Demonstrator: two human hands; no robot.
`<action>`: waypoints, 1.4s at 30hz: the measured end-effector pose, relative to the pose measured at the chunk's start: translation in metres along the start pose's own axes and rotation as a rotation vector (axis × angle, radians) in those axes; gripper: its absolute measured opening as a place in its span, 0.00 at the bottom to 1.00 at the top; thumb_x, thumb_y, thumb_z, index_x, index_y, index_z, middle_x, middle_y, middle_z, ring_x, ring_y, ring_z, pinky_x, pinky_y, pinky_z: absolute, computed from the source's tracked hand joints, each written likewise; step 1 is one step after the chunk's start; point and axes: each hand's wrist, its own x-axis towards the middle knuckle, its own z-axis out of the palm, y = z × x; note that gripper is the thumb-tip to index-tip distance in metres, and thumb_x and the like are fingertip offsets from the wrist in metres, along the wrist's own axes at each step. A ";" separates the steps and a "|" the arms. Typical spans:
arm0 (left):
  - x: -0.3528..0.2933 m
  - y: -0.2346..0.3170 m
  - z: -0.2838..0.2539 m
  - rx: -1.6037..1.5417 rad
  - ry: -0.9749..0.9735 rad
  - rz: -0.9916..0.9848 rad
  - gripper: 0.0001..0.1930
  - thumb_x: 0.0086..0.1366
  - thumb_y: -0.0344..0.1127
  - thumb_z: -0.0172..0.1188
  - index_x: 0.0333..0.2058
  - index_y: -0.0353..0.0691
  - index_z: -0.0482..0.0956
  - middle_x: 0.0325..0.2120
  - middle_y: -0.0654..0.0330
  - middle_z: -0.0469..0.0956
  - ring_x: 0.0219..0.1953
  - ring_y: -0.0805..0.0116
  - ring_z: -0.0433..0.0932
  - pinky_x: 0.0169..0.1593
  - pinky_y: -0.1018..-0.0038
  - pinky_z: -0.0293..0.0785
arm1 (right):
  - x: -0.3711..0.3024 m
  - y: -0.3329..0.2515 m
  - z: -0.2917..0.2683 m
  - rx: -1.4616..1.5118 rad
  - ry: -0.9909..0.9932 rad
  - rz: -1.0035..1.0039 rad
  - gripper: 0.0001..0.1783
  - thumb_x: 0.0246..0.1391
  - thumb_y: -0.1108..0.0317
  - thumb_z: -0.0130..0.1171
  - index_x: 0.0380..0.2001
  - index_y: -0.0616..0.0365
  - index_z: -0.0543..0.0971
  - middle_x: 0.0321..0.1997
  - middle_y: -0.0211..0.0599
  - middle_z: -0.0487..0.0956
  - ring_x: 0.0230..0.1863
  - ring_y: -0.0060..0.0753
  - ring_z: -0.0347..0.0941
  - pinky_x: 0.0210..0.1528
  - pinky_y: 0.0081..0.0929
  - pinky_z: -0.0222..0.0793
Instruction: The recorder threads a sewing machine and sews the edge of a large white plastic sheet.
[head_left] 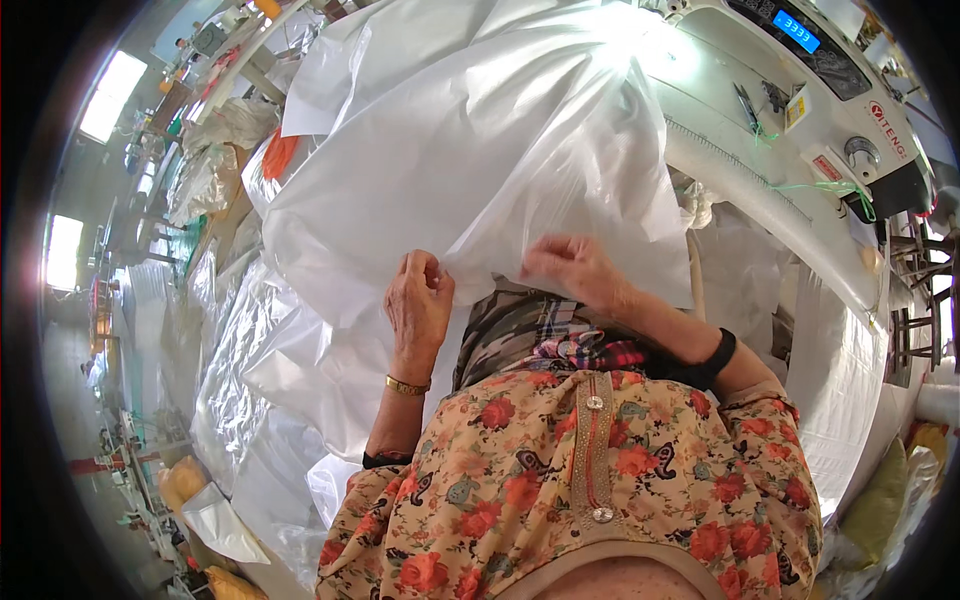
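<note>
Over my lap, I see the white plastic sheet (pixel 470 150) draped from the sewing machine (pixel 800 110); my left hand (pixel 418 305) pinches its lower edge, my right hand (pixel 572 268) pinches the same edge nearby.

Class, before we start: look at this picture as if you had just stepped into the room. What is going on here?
A person in a flowered top sits at a white sewing machine and handles a large sheet of white translucent plastic. The left hand pinches its lower edge, and the right hand grips the same edge beside it. The sheet spreads up over the table toward the machine. More plastic sheeting lies heaped at the person's left.
</note>
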 end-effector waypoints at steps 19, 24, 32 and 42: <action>-0.016 -0.002 -0.021 -0.708 -0.413 -0.107 0.09 0.64 0.34 0.57 0.36 0.34 0.73 0.15 0.66 0.71 0.18 0.81 0.67 0.21 0.76 0.61 | -0.069 -0.063 0.030 -0.313 0.043 -0.159 0.14 0.65 0.66 0.45 0.28 0.64 0.70 0.22 0.36 0.76 0.28 0.21 0.75 0.32 0.24 0.69; -0.026 0.041 -0.034 -0.443 -0.393 0.131 0.06 0.63 0.31 0.57 0.34 0.34 0.72 0.13 0.57 0.67 0.14 0.66 0.67 0.22 0.71 0.62 | -0.066 -0.058 0.033 -0.620 -0.016 -0.056 0.09 0.60 0.67 0.52 0.29 0.61 0.69 0.21 0.41 0.76 0.21 0.39 0.75 0.24 0.29 0.68; -0.019 0.037 -0.037 -0.500 -0.342 0.519 0.02 0.62 0.25 0.54 0.33 0.34 0.74 0.23 0.53 0.74 0.23 0.58 0.73 0.31 0.72 0.70 | -0.059 -0.064 0.051 -0.886 -0.085 -0.365 0.08 0.56 0.68 0.55 0.28 0.60 0.69 0.22 0.45 0.73 0.26 0.53 0.72 0.26 0.39 0.67; -0.021 0.032 -0.028 -0.864 -0.640 -0.007 0.10 0.66 0.34 0.53 0.31 0.32 0.74 0.19 0.65 0.69 0.24 0.78 0.63 0.28 0.77 0.63 | -0.055 -0.049 0.068 -1.199 -0.402 -0.554 0.05 0.45 0.71 0.52 0.27 0.61 0.73 0.26 0.40 0.77 0.28 0.40 0.77 0.27 0.35 0.73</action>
